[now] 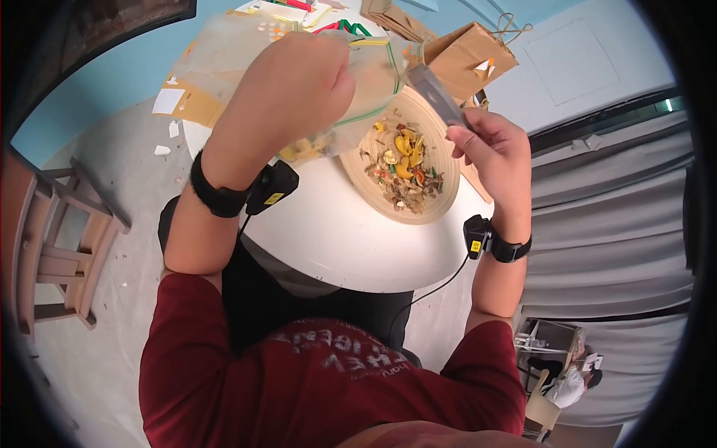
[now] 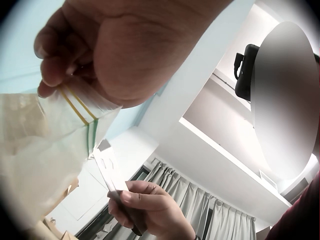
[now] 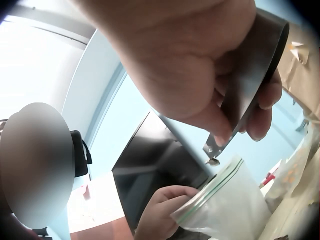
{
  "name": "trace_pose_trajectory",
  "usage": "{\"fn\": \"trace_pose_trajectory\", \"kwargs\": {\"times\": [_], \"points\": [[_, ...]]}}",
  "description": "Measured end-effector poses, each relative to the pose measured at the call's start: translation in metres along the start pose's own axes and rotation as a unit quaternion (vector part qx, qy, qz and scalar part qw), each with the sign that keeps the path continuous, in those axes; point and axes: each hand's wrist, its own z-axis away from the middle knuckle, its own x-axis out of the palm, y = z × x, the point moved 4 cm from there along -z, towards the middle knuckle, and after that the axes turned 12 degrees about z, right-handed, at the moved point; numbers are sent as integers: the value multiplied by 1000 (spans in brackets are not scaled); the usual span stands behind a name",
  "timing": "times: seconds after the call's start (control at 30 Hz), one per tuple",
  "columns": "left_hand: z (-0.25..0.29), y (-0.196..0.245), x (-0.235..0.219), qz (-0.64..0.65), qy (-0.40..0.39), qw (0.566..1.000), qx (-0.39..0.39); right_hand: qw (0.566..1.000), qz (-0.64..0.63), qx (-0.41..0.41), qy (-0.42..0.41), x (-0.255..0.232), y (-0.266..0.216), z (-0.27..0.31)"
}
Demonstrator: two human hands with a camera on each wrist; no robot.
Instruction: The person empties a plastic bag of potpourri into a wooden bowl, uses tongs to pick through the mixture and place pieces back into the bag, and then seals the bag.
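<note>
My left hand (image 1: 299, 86) grips the top edge of a clear zip bag (image 1: 373, 78) with a yellow and green seal; in the left wrist view, its fingers pinch the plastic (image 2: 75, 102). Yellowish pieces (image 1: 310, 145) show in the bag's lower part. Metal tongs (image 3: 255, 60) are held between the thumb and fingers of my right hand (image 1: 493, 149), their tips pointing at the bag's mouth. A small dried scrap (image 3: 214, 161) sits at the tips. Below the hands, a round woven bowl (image 1: 358, 183) holds dried plant bits and yellow pieces (image 1: 407, 153).
The bowl stands on a round white table (image 1: 328, 246). Behind it are a brown paper bag (image 1: 467, 63) and another plastic bag (image 1: 216, 63). Red and green items (image 1: 347, 28) lie at the back. Paper scraps (image 1: 162, 150) are on the floor near a wooden chair (image 1: 67, 246).
</note>
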Motion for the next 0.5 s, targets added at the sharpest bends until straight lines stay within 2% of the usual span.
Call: {"fn": "trace_pose_trajectory", "kwargs": {"times": [0.07,0.17,0.27,0.37,0.5], "points": [[-1,0,0,3,3,1000,-1,1000,-2,-7,-2,2,1,0],[1,0,-4,-2,10,1000,-6,994,96,54,25,1,32,-14],[-1,0,-5,0,6,1000,-13,957,277,67,-59,10,88,-31],[-1,-2,-6,-1,0,1000,-4,949,309,37,-48,24,120,-39],[-2,0,-6,-3,1,1000,-6,942,327,33,-73,39,127,-49]]}}
